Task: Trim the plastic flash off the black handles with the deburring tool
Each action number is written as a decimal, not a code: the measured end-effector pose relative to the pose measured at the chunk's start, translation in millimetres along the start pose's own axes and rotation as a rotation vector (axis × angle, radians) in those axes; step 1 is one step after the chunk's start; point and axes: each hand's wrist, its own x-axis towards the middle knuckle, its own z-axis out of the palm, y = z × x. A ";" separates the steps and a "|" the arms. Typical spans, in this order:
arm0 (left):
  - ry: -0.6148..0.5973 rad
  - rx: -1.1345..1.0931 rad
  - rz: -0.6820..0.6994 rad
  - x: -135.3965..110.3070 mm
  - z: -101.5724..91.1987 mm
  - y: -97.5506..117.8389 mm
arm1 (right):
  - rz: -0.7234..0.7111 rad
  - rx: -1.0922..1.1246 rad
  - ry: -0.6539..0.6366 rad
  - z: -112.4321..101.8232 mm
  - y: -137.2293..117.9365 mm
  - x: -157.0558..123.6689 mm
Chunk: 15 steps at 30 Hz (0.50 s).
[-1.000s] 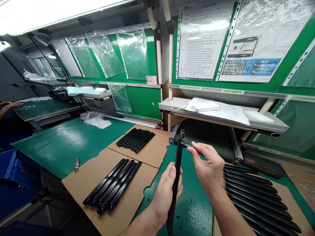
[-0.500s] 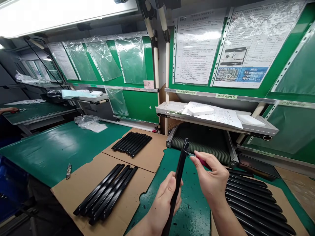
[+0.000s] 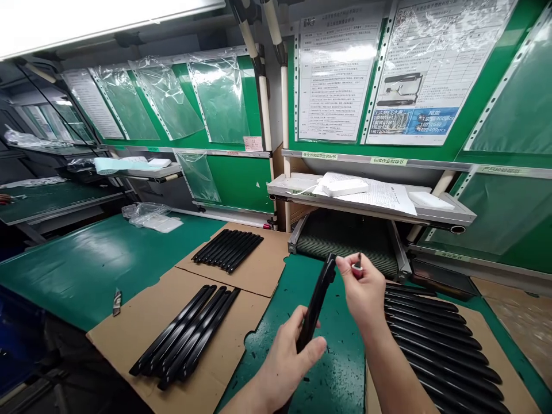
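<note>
My left hand (image 3: 284,359) is shut around the lower part of a glossy black plastic bar (image 3: 317,305), which tilts up and to the right. My right hand (image 3: 364,296) pinches a small red-handled tool (image 3: 357,269), its tip pointing up, and its fingers are close to the bar's top end. Below that hand, on cardboard, lies a row of matching black bars (image 3: 435,339). Two more groups of black bars rest on cardboard sheets to my left (image 3: 185,333) (image 3: 227,250).
A utility knife (image 3: 116,302) lies on the green bench mat (image 3: 77,270). Behind my hands run a dark conveyor belt (image 3: 345,241) and a shelf (image 3: 366,207) holding papers and white boxes. Part of a co-worker's hand (image 3: 5,199) shows at the far left.
My right hand has turned the red-handled tool from lying against the bar's top end to pointing upward. The bar now leans further right, and the whole view has shifted slightly.
</note>
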 end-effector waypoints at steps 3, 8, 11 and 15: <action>0.091 0.337 0.028 7.8 -19.1 -14.8 | 0.048 0.014 0.097 -8.2 15.6 2.3; 0.049 0.653 -0.239 29.1 -67.6 -56.6 | 0.143 0.025 -0.006 -27.6 40.2 -11.2; 0.051 0.527 -0.245 28.5 -73.7 -64.5 | 0.181 0.000 -0.102 -35.2 49.7 -26.7; 0.091 -0.323 -0.023 32.0 -58.0 -43.9 | 0.223 -0.044 -0.292 -31.5 51.5 -55.1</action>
